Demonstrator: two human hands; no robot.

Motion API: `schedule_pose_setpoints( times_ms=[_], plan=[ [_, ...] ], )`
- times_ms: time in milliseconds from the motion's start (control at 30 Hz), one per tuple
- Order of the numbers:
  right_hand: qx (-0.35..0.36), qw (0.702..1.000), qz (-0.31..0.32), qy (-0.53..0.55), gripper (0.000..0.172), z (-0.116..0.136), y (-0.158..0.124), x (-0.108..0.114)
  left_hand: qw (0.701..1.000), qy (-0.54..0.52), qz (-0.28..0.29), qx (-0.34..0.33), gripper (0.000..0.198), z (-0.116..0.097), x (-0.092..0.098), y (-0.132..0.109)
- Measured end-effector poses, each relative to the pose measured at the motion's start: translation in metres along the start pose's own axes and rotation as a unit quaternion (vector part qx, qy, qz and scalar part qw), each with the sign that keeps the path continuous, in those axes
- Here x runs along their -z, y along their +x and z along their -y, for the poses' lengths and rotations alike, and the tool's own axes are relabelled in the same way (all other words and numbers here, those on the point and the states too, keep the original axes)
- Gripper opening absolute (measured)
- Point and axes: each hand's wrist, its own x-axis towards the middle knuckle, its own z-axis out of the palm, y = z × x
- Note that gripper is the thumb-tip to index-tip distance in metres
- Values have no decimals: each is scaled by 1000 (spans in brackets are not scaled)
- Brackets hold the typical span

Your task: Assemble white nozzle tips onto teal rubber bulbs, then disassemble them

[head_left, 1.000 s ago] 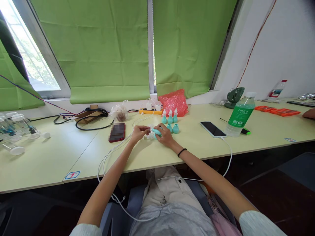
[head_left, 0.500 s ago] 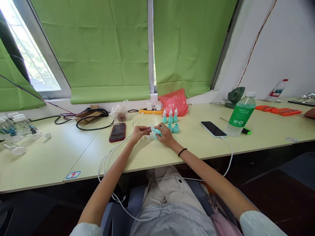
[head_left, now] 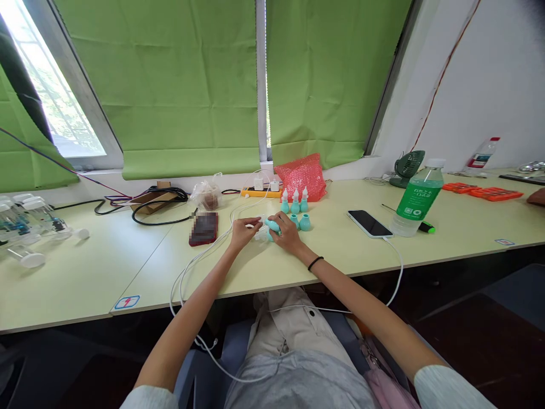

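Observation:
My right hand (head_left: 288, 232) is closed on a teal bulb (head_left: 272, 226) at the middle of the table. Just left of it, my left hand (head_left: 244, 233) has its fingers pinched beside small clear pieces (head_left: 260, 232); what is between the fingertips is too small to tell. Behind my right hand stand three teal bulbs with clear pointed tips (head_left: 295, 202). In front of those is an open-necked teal bulb (head_left: 305, 222) with another beside it. Part of one more teal bulb shows under my right hand.
A red-cased phone (head_left: 203, 229) and white cables lie on the left. Behind are a power strip (head_left: 260, 193) and a pink bubble bag (head_left: 300, 177). To the right are a white phone (head_left: 369, 224) and a green-labelled bottle (head_left: 417, 199). Clear jars (head_left: 34, 213) stand far left.
My left hand has shifted slightly and its fingertips have changed pose near the clear pieces. The right hand keeps its hold on the teal bulb, almost unmoved.

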Motion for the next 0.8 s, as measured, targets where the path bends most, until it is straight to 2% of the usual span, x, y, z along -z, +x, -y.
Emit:
schedule_pose_setpoints(
  times_ms=[133, 300, 800],
  plan=[
    [-2, 1000, -3, -2, 31, 0, 0, -1, 999, 28, -23, -18, 26, -2, -1, -2],
    [0, 1000, -4, -5, 33, 0, 0, -2, 998, 42, -23, -35, 21, -3, -1, -2],
    [21, 1000, 11, -5, 32, -2, -1, -1, 997, 62, 31, -40, 23, 2, -1, 2]
  ],
)
